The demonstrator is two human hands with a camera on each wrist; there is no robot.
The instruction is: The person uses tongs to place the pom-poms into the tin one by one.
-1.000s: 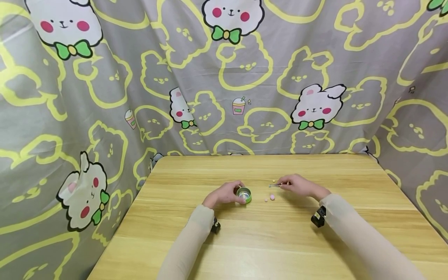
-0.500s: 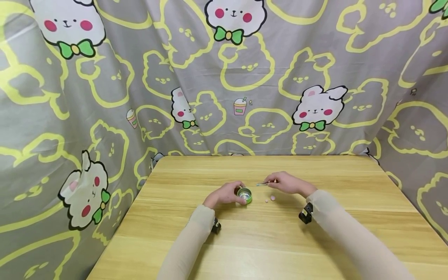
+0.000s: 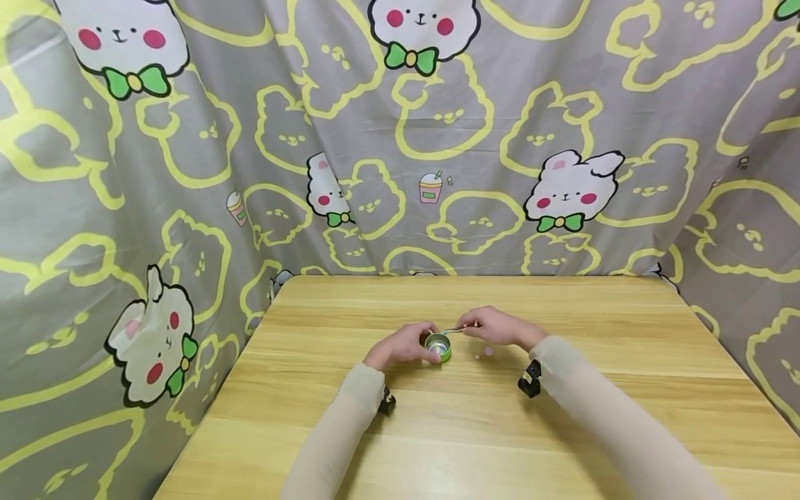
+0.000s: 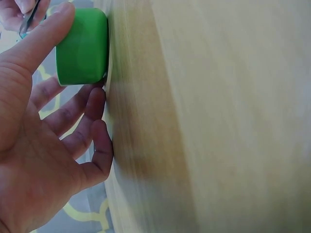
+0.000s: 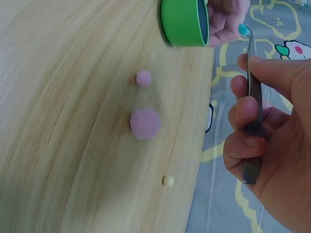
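A small round green tin (image 3: pixel 446 356) with an open top stands on the table, and my left hand (image 3: pixel 406 344) grips it from the left. In the left wrist view the thumb lies along the wall of the tin (image 4: pixel 83 48), with fingers behind it. My right hand (image 3: pixel 496 326) holds metal tweezers (image 5: pixel 254 102) between thumb and curled fingers. At their tips is a tiny teal ball (image 5: pixel 243 29), close to the tin's far rim. What lies inside the tin is too small to make out.
Right of the tin, a larger pink ball (image 5: pixel 145 124), a smaller pink ball (image 5: pixel 143 78) and a tiny yellow ball (image 5: pixel 168 181) lie on the wooden table (image 3: pixel 400 444). A patterned curtain (image 3: pixel 375 139) hangs around the table's back and sides.
My right hand has moved left, bringing the tweezers and teal ball from beyond the pink balls to the tin. The left hand stays on the tin.
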